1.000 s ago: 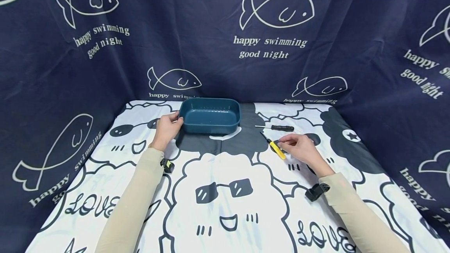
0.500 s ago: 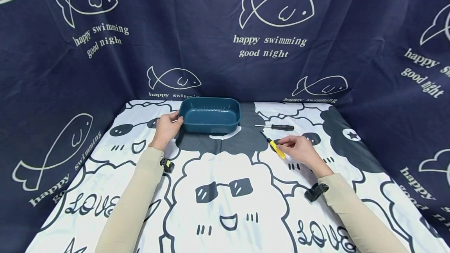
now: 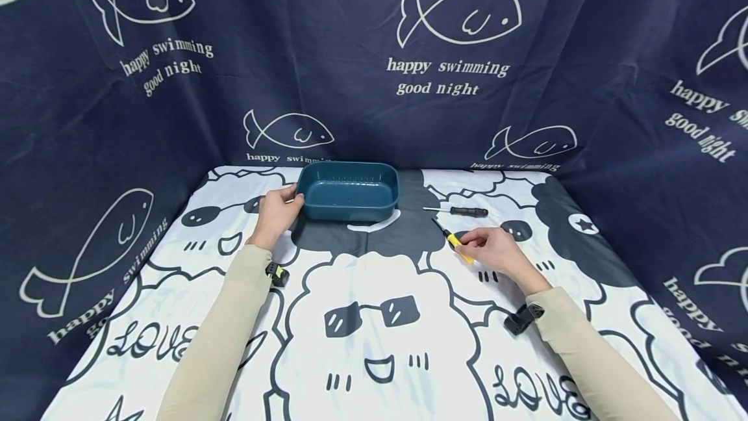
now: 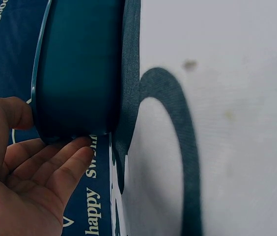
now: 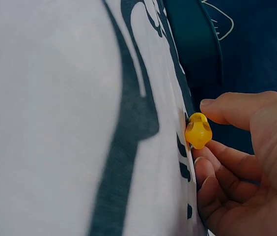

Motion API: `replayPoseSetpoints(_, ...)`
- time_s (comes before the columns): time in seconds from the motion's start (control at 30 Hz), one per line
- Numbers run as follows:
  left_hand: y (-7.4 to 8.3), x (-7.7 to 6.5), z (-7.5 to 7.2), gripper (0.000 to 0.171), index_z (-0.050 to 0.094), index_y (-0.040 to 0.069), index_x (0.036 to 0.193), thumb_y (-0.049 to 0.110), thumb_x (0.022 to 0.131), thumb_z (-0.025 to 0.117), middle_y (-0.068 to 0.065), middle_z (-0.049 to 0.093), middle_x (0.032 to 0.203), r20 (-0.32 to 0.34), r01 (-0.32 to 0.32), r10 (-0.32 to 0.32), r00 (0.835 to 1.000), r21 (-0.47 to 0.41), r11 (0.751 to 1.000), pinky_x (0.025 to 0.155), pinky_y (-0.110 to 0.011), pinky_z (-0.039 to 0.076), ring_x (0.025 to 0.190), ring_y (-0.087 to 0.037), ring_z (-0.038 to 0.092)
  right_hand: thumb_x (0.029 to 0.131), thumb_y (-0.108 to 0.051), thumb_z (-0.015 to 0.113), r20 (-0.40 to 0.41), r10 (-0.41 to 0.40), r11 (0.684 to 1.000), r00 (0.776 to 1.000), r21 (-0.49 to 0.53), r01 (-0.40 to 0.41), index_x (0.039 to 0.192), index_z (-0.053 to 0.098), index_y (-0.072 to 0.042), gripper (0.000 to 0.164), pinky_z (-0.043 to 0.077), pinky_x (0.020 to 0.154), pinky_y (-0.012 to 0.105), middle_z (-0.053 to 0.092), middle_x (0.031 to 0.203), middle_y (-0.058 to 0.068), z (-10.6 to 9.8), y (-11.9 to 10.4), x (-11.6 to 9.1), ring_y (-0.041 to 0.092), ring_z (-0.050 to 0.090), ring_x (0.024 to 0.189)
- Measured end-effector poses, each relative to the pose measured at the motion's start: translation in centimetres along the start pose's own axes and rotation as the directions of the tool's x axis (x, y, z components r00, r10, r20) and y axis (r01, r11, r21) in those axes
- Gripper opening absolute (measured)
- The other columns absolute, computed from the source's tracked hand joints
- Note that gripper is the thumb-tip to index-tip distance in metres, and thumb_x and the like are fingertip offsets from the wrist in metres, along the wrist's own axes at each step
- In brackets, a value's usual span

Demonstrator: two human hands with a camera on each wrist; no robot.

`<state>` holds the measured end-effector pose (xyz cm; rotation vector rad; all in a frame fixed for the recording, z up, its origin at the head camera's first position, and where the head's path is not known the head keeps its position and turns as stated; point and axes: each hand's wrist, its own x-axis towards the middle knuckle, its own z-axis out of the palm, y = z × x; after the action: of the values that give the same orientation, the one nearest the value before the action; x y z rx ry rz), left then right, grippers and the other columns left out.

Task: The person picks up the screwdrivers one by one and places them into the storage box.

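Teal and glossy, the rectangular bin (image 3: 345,214) sits at the table's (image 3: 374,278) far edge, its smooth inner floor and a row of little marks along the back wall on show. At its end is the left hand (image 3: 276,216), thumb by the rim, fingers loosely extended against the end wall, one partly tucked behind it. Over to the right hand (image 3: 497,249): thumb and fingers pinch the yellow-handled screwdriver (image 5: 198,132), which lies slanted on the table, right of the bin! The fingers cover part of that handle; how firmly, I can't tell. Just beyond lies the black-handled screwdriver (image 3: 467,212). The left wrist view crops the bin; the right wrist view shows only the yellow handle's butt.
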<state>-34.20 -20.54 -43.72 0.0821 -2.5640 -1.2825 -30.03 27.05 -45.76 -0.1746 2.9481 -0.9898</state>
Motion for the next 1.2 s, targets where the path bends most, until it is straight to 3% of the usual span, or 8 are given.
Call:
replayPoseSetpoints(0.3, -0.07, -0.12, 0.0, 0.047, 0.059, 0.004, 0.145, 0.024, 0.102, 0.061, -0.019, 0.07, 0.129, -0.001, 0.003, -0.003, 1.0, 0.002, 1.0, 0.101, -0.047, 0.056, 0.118, -0.032, 0.07, 0.085, -0.032, 0.081, -0.001, -0.005, 1.0, 1.0, -0.009, 0.005, 0.098, 0.077, -0.011, 0.025, 0.042, 0.059, 0.028, 0.065, 0.077, -0.001, 0.34, -0.1, -0.04, 0.016, 0.057, 0.068)
replayPoseSetpoints(1.2, 0.01, -0.07, -0.16, 0.048, 0.059, 0.005, 0.145, 0.026, 0.102, 0.059, -0.018, 0.071, 0.128, 0.001, -0.003, 0.003, 1.0, 0.017, 1.0, 0.103, -0.048, 0.054, 0.12, -0.033, 0.068, 0.085, -0.029, 0.081, -0.014, 0.002, 1.0, 1.0, -0.018, -0.003, 0.095, 0.076, -0.01, 0.022, 0.043, 0.059, 0.03, 0.065, 0.077, -0.001, 0.35, -0.4, -0.08, 0.018, 0.056, 0.068)
